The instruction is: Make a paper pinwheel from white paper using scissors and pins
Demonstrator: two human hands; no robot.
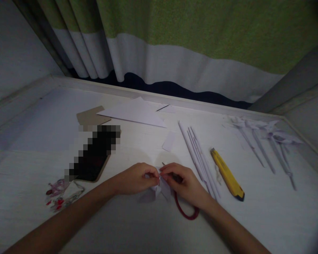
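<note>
My left hand (136, 178) and my right hand (184, 183) meet at the middle of the white table (37, 141). Both pinch a small folded piece of white paper (159, 188) between their fingertips. Under my right hand lie scissors with a red handle loop (185, 211); a thin dark tip pokes out above its fingers. Whether the right hand also grips the scissors I cannot tell.
Several rolled white paper sticks (198, 155) and a yellow utility knife (226, 174) lie to the right. Finished paper pinwheels (270, 141) rest at the far right. A phone (94, 155), brown card (91, 116), white sheets (135, 113), a small paper slip (169, 141) and red trinkets (59, 194) lie left and behind.
</note>
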